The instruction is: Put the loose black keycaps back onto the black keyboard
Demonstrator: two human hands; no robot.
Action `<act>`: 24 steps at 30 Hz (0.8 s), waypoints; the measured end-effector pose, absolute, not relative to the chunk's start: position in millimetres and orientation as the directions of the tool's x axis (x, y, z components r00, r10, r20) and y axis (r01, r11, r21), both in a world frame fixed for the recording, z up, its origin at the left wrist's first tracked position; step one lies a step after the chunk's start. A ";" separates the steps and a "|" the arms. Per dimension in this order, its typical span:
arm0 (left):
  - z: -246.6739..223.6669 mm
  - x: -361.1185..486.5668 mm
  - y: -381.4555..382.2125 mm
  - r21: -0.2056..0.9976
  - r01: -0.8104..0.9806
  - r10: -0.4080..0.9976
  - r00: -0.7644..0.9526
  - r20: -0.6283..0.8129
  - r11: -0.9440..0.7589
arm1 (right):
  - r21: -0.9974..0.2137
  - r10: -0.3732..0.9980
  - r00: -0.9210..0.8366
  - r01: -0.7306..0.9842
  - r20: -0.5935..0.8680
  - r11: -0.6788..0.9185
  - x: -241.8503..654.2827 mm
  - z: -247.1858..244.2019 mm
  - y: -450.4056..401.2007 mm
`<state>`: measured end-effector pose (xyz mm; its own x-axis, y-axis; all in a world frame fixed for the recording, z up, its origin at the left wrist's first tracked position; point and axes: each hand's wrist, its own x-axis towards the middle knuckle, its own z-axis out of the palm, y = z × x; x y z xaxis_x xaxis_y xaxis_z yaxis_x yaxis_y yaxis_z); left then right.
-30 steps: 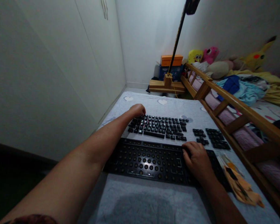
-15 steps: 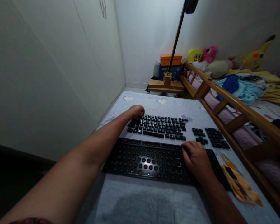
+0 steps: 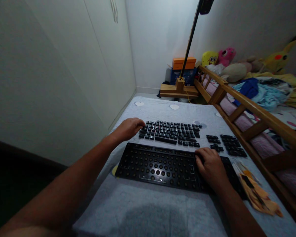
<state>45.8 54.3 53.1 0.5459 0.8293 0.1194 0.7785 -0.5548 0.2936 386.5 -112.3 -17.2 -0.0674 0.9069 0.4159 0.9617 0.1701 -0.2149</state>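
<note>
A black keyboard (image 3: pixel 148 164) with its keycaps off lies on the cloth, rows of round key seats showing. My right hand (image 3: pixel 209 164) rests on its right part, fingers curled at the far edge and thumb on the surface. Behind the keyboard, loose black keycaps (image 3: pixel 171 131) are laid out in keyboard order. At the left end of these rows is my left hand (image 3: pixel 132 127), its fingers bent and held together against the outermost keycaps. Whatever may be between those fingertips is hidden.
Smaller keycap groups (image 3: pixel 233 144) lie at the right. Beside the keyboard's right end, an orange cloth (image 3: pixel 258 199) has a dark slim tool (image 3: pixel 253 189) on it. A wooden bed rail (image 3: pixel 256 112) borders the right side; a pale cabinet (image 3: pixel 88 65) stands left.
My left hand has come back toward me and left, from the far corner of the keycap rows to their left side. My right hand stays on the keyboard. The view has shifted slightly.
</note>
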 end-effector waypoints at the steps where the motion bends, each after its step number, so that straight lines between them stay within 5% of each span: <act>1: 52.4 41.7 40.4 0.287 0.781 0.829 0.546 0.121 -0.556 | -0.210 0.905 -0.069 0.963 0.419 0.171 386.7 -17.4 -112.1; 9: 30.9 40.3 -28.0 0.231 0.817 0.849 0.507 0.147 -0.528 | -0.196 0.907 -0.073 0.966 0.414 0.167 385.9 -15.9 -111.7; 24: 13.0 43.9 -31.7 0.250 0.808 0.846 0.497 0.195 -0.533 | -0.197 0.915 -0.067 0.968 0.397 0.157 386.0 -14.5 -112.5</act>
<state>43.9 -31.7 13.0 0.4969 0.8455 0.1954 0.8085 -0.5329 0.2499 386.0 -112.5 -14.5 -0.0674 0.9154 0.3969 0.9677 0.1568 -0.1973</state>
